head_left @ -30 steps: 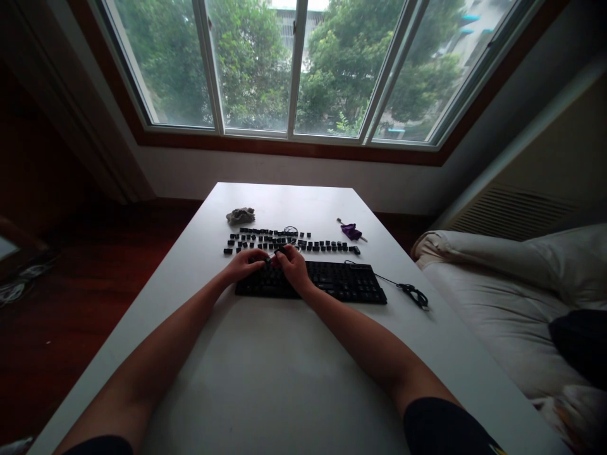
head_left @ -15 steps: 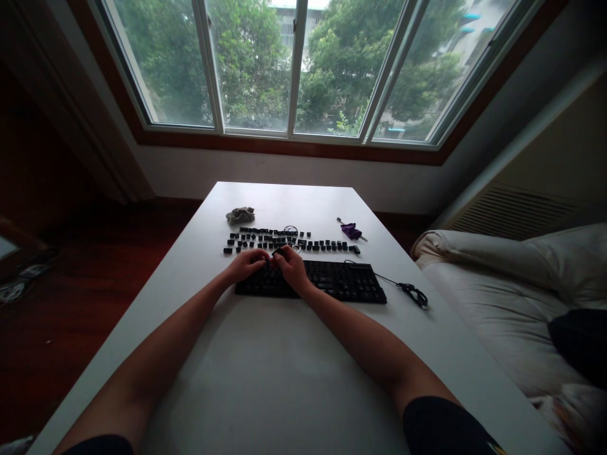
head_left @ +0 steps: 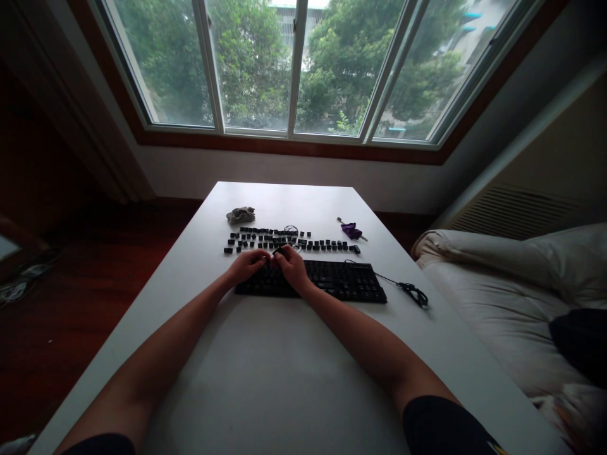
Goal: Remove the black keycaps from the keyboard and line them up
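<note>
A black keyboard (head_left: 341, 281) lies across the white table, its left part under my hands. Over its upper left edge, my left hand (head_left: 246, 265) is closed in a pinch; what its fingertips hold is hidden or too small to name. Close beside it, my right hand (head_left: 292, 266) is closed on a small dark piece (head_left: 279, 251) that shows at the fingertips, its kind unclear. Beyond the hands, several loose black keycaps (head_left: 327, 245) stand in rows. A thin wire loop (head_left: 291, 229) lies among them, with another partly behind my right hand.
A crumpled grey cloth (head_left: 241, 215) lies at the table's far left. At the far right is a purple cloth (head_left: 351, 230) with a thin stick by it. The keyboard's coiled cable (head_left: 413, 293) rests near the right edge. A pale sofa (head_left: 474, 297) stands alongside.
Both hands stay at the same spot over the keyboard. Only the fingertips shift very slightly; the keycaps, cloths and cable keep their places.
</note>
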Action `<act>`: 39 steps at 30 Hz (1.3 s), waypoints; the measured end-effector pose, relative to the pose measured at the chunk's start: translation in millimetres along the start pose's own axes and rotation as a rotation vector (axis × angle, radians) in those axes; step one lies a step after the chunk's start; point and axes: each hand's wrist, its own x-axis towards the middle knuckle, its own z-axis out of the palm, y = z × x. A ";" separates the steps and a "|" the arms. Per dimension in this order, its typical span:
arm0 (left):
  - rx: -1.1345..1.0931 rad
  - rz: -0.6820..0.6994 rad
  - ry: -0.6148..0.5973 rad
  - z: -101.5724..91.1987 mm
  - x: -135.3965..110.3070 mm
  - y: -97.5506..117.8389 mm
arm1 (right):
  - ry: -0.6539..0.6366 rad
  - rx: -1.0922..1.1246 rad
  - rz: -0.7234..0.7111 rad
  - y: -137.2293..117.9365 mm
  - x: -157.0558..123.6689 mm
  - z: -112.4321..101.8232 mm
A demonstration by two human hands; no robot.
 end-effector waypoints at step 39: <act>0.250 -0.203 0.513 -20.9 -1.7 -28.9 | -0.050 0.025 0.010 3.5 -1.9 2.2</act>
